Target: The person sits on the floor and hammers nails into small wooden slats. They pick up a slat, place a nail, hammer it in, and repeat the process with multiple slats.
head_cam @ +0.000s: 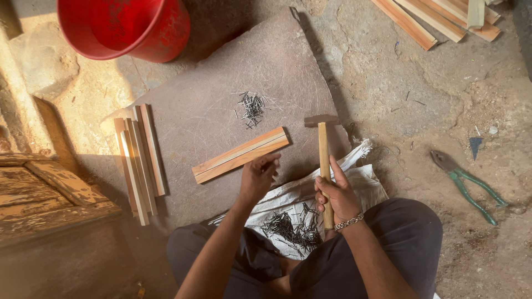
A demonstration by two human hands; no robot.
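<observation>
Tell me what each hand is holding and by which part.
The right hand grips a hammer low on its wooden handle, head up. The left hand hovers by the wooden strips, fingers pinched; whether it holds anything cannot be told.

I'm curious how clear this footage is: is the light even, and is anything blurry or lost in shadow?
Head view: warm light falls from the upper left, uneven; the red bucket throws a dark shadow to its right, and the lower left corner is dim. The nails, hammer in the right hand and wood strip by the left hand look sharp; no glare, slight wide-angle stretch at the edges.
</observation>
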